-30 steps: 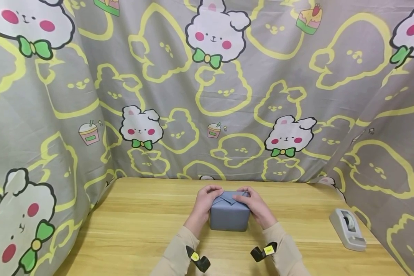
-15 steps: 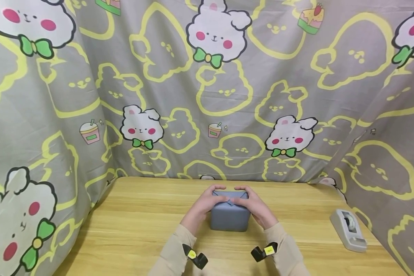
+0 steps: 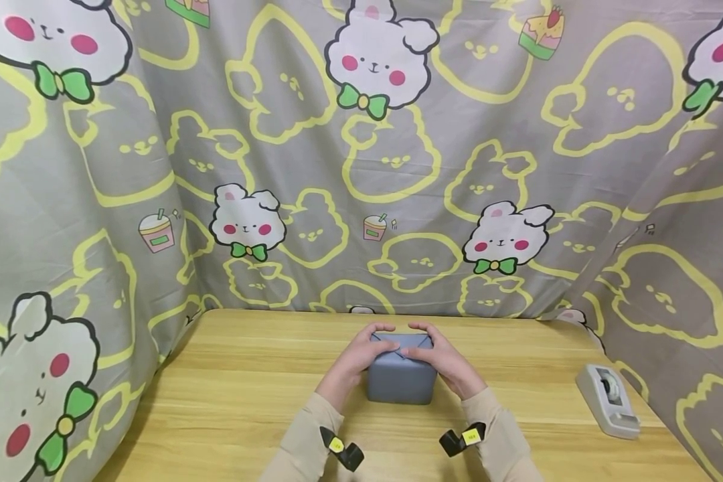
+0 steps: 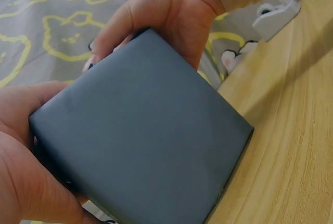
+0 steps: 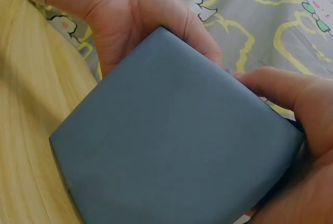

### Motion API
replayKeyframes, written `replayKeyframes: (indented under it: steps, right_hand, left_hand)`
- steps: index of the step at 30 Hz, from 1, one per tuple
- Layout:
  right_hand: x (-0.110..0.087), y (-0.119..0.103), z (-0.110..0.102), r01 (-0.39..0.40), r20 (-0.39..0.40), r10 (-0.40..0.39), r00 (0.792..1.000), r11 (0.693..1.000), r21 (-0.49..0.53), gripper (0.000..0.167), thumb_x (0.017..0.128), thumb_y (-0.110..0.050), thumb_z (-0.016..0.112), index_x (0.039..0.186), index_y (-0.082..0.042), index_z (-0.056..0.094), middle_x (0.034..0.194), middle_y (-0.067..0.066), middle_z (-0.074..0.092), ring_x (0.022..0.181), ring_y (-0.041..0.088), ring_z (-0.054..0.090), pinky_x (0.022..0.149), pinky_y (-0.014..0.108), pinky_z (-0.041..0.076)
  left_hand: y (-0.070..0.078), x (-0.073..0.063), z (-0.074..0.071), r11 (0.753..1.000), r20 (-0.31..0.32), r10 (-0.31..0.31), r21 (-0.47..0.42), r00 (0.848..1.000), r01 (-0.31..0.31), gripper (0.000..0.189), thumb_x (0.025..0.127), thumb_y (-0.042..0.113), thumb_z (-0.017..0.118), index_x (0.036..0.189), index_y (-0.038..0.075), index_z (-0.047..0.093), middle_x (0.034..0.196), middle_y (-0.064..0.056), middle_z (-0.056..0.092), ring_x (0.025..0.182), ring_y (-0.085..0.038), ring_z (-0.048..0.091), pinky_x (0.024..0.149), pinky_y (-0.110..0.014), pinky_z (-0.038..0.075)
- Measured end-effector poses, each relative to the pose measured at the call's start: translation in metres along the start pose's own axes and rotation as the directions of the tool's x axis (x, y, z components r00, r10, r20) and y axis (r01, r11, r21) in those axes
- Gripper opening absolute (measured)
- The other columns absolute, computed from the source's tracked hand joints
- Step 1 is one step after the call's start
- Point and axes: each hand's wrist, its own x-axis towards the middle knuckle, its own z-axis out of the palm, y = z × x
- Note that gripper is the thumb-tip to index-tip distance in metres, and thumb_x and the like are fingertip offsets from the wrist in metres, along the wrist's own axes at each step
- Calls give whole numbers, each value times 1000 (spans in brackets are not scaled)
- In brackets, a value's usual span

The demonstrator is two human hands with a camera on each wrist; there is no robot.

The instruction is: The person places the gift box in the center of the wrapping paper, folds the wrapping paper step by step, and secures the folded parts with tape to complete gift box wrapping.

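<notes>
A box wrapped in blue-grey paper [image 3: 401, 383] stands on the wooden table between both hands. On its top, folded paper flaps meet in a point near the middle, partly covered by the thumbs. My left hand [image 3: 361, 351] grips the top left side, its thumb pressing the fold. From the other side my right hand [image 3: 442, 355] holds the top right, thumb tip close to the left one. Both wrist views show the smooth front face of the wrapped box [image 4: 140, 130], with the right hand [image 5: 312, 130] around its edge. Most fingertips are hidden behind the box.
A grey tape dispenser [image 3: 608, 402] with a roll of tape stands near the right edge of the wooden table [image 3: 247, 388]. A grey curtain [image 3: 313, 167] printed with white rabbits hangs behind and along both sides.
Both thumbs have moved inward along the top of the box onto the folded flap, and the left hand has shifted slightly. Over the last half second almost nothing differs.
</notes>
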Motion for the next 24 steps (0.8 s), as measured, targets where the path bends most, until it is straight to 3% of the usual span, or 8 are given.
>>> replayKeyframes:
  steps: [8,24]
  right_hand:
    - [-1,-2,-1,-9,23,8,1000,1000,22,72,85,-18,73,146,-15,36,142,24,36,120,35,44,96,42,38]
    - [-1,-2,-3,-23,54,22,998,1000,20,76,84,-21,74,148,-18,33,142,23,36,120,35,44,97,42,38]
  left_hand:
    - [0,-1,0,1000,-7,6,9,1000,-6,49,84,28,72,129,15,57,135,-16,50,107,-27,52,79,-32,40]
    - [1,-2,1,1000,-23,12,21,1000,-12,45,83,28,73,125,17,59,136,-16,50,109,-28,50,81,-33,38]
